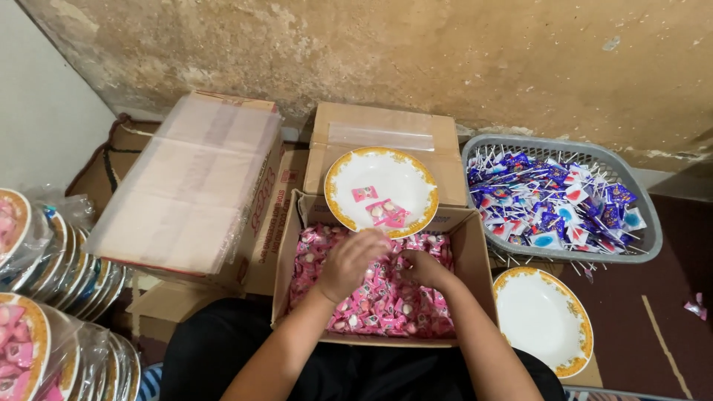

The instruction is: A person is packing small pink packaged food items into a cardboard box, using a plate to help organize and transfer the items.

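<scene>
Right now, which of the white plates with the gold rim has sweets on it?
The plate resting on the far edge of the open box, just above both hands, holds a few pink wrapped sweets. The other plate, lying at the right under the basket, is bare.

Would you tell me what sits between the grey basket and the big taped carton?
In the head view, a gold-rimmed plate holding pink sweets rests there on a smaller carton.

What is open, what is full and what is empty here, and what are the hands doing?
Open box: flaps open, full of pink wrapped candies.
Plate on box: nearly empty, a few pink candies on it.
Plate on floor: empty.
Grey basket: heaped with lollipops.
Sealed box: taped shut.
Left hand: down in the candies.
Right hand: down in the candies.
</scene>
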